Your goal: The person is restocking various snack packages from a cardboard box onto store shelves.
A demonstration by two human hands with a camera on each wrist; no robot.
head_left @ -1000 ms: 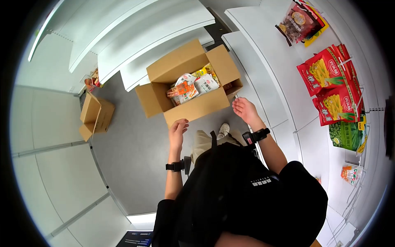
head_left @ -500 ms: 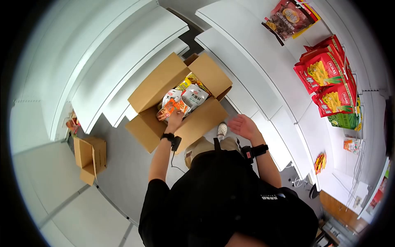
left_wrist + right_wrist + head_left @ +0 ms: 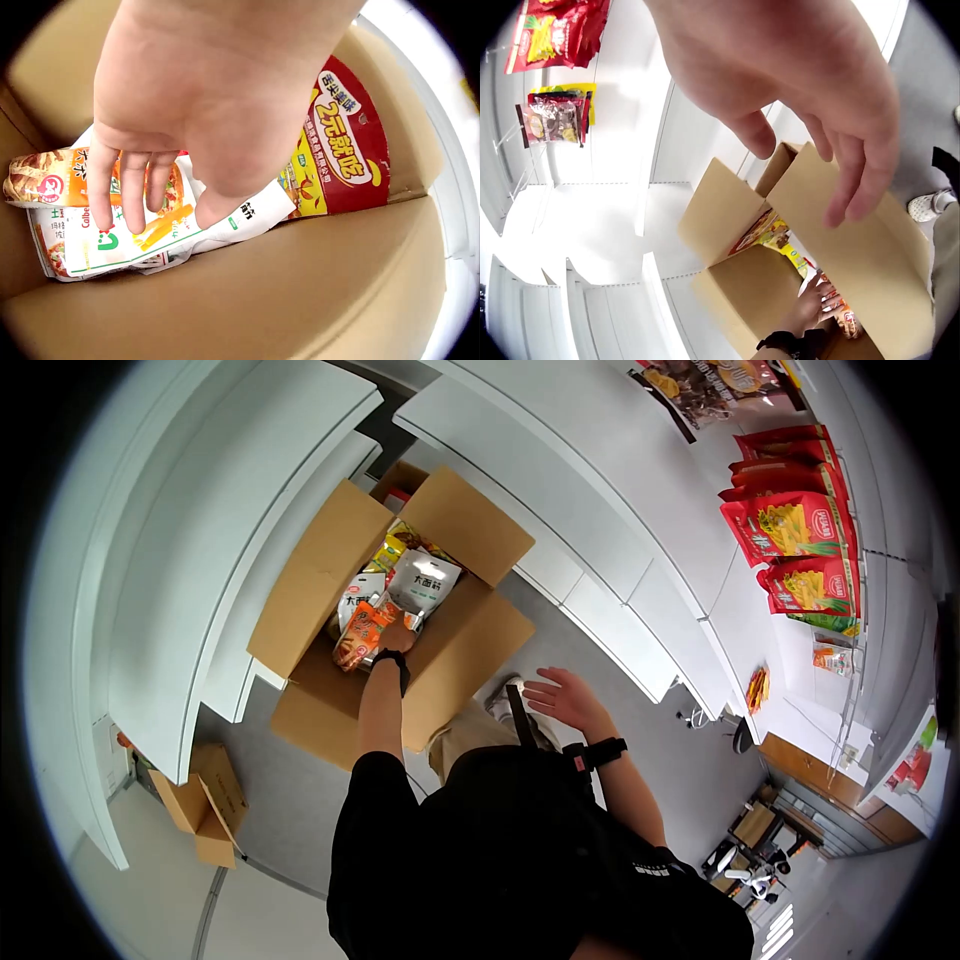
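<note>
In the head view my left hand (image 3: 398, 634) is down inside a large cardboard box (image 3: 470, 645) with its flaps up. The left wrist view has its fingers stretched over a white Calbee snack bag (image 3: 97, 259), fingertips right at the bag. An orange snack packet (image 3: 56, 178) lies beside those fingers, and a red-and-yellow bag (image 3: 349, 150) stands at the box's side. A silvery pouch (image 3: 422, 582) lies among the packets. My right hand (image 3: 568, 700) hovers outside the box, fingers spread and holding nothing.
White shelves (image 3: 570, 490) run along the right, with red snack bags (image 3: 790, 525) hanging above. Another white shelf unit (image 3: 240, 470) stands at left. A smaller open carton (image 3: 205, 800) sits on the grey floor. A shoe (image 3: 503, 698) shows just below the box.
My left hand has gone from outside the box down among the packets. The right hand stays outside with its fingers more spread. The head view has turned, bringing more room into sight at right.
</note>
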